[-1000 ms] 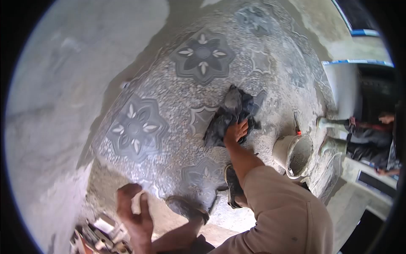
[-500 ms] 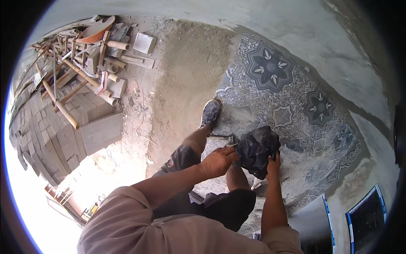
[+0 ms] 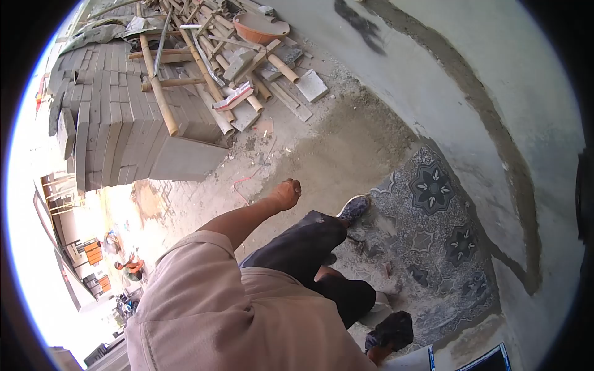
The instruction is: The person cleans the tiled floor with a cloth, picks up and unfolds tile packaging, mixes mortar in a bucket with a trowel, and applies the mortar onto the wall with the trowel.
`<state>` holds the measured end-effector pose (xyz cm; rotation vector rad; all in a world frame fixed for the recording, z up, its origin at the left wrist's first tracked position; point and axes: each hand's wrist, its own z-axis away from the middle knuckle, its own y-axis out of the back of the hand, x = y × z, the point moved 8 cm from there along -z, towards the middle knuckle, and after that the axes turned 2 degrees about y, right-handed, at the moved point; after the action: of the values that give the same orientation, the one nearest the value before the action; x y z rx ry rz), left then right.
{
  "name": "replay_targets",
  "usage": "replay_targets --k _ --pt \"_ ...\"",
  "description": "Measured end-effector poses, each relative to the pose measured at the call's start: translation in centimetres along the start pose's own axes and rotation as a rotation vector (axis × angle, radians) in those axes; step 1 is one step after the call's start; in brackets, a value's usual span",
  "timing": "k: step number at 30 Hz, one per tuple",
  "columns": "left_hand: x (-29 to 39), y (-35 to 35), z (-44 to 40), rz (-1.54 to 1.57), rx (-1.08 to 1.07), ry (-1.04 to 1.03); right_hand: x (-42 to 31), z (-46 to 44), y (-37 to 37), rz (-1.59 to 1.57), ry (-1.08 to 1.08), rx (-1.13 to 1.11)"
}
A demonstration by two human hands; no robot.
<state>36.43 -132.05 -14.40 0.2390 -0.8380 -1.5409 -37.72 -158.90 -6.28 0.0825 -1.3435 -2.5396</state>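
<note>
Black plastic: one bag (image 3: 394,329), held in my right fingers (image 3: 376,353), partly hidden behind it, near one shoe (image 3: 355,208) on the patterned floor (image 3: 405,213). My left fingers (image 3: 291,187) curl closed, well apart; whether they hold anything, I cannot tell.

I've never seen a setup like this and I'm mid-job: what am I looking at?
There is no machine here: these are a person's bare hands, and every picture comes from one camera worn on the head, looking forward and down. The left hand is closed in the air; whether anything small is inside doesn't show. The right hand, at the bottom edge, holds a crumpled black bundle over a floor with flower and star patterns. Beyond lie bamboo poles, an orange basin and stacked grey blocks.
</note>
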Motion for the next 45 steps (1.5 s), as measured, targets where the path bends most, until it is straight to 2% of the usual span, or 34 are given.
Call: replay_targets --k 1,3,5,7,9,11,13,14,15,17,18,19,20,21,22,24,27,28,29,31,32,34,35,37,40,42,44,45 --pt "-2.4 1.4 0.3 -0.015 0.042 0.019 -1.3 1.0 -1.1 0.003 0.039 -0.068" --pt "-7.6 2.7 1.8 -0.045 -0.006 0.224 -4.6 1.7 -3.7 -0.060 0.040 -0.217" --pt "-14.5 1.2 3.2 -0.098 -0.056 0.300 -8.6 1.3 -6.0 -0.243 -0.056 -0.343" --pt "-17.6 1.6 6.9 -0.028 -0.104 0.420 -12.6 0.4 -8.3 -0.485 -0.199 -0.433" --pt "-22.9 -1.0 8.1 -0.068 -0.139 0.379 -17.4 -1.1 -10.2 -0.692 -0.298 -0.475" --pt "-25.1 -2.0 9.4 -0.196 -0.613 0.290 -22.2 -2.0 -11.9 -0.820 -0.324 -0.483" --pt "-27.8 1.7 11.3 -0.081 -0.580 0.464 -27.1 -2.5 -13.6 -0.920 -0.329 -0.471" --pt "-30.1 3.2 10.8 -0.027 -0.534 0.352 -29.5 -2.6 -14.7 -0.953 -0.326 -0.466" --pt "-32.6 5.1 8.7 -0.047 -0.514 0.344 -31.5 -2.4 -15.4 -0.980 -0.324 -0.459" --pt "-38.2 10.9 5.8 -0.315 -0.504 0.475 -36.4 -1.5 -16.5 -1.007 -0.302 -0.461" --pt "-41.7 13.1 1.6 -0.551 -0.247 0.246 -38.7 -0.5 -16.8 -1.010 -0.294 -0.465" --pt "-42.8 17.1 -0.5 -0.466 -0.055 0.296 -41.1 0.3 -17.1 -1.010 -0.286 -0.476" --pt "-43.2 20.5 -2.5 -0.396 0.033 0.388 -43.1 1.2 -17.6 -1.004 -0.279 -0.490" --pt "-41.6 23.9 -3.9 -0.320 0.120 0.365 -45.3 2.0 -18.1 -0.993 -0.261 -0.508" --pt "-38.3 27.1 -4.1 -0.195 0.073 0.388 -47.4 2.6 -18.5 -0.981 -0.248 -0.531" --pt "-34.9 29.3 -9.5 -0.248 0.112 0.144 -51.5 3.9 -18.6 -0.957 -0.215 -0.556" --pt "-27.4 29.5 -12.7 -0.235 0.143 -0.211 -56.9 4.9 -17.6 -0.931 -0.163 -0.576" --pt "-25.4 27.2 -14.8 -0.354 0.125 -0.493 -58.5 5.0 -17.1 -0.926 -0.151 -0.576" --pt "-22.8 27.4 -13.0 -0.284 0.046 -0.603 -60.2 5.1 -16.5 -0.923 -0.148 -0.575" --pt "-21.5 27.2 -11.7 0.029 -0.047 -0.564 -63.3 5.1 -15.5 -0.911 -0.136 -0.574" --pt "-21.7 27.6 -11.7 0.035 -0.059 -0.579 -64.5 5.1 -15.1 -0.903 -0.137 -0.569" --pt "-22.9 27.2 -11.5 0.025 -0.219 -0.639 -67.1 5.1 -14.2 -0.871 -0.125 -0.563" --pt "-25.0 27.7 -12.7 0.049 -0.229 -0.639 -68.7 5.1 -13.8 -0.847 -0.114 -0.566" --pt "-31.6 29.5 -14.7 0.104 -0.120 -0.502 -71.4 5.5 -12.6 -0.788 -0.094 -0.582" --pt "-42.0 35.6 -12.0 0.015 -0.168 -0.129 -76.0 5.5 -10.9 -0.663 0.005 -0.608" --pt "-50.0 35.0 -11.5 -0.062 -0.216 0.030 -79.2 4.7 -9.4 -0.487 0.198 -0.607" --pt "-59.0 27.6 -13.8 -0.125 -0.408 0.000 -83.5 3.9 -7.2 -0.304 0.435 -0.587" --pt "-60.5 26.3 -12.5 -0.094 -0.468 0.019 -85.1 3.0 -6.0 -0.300 0.484 -0.599"
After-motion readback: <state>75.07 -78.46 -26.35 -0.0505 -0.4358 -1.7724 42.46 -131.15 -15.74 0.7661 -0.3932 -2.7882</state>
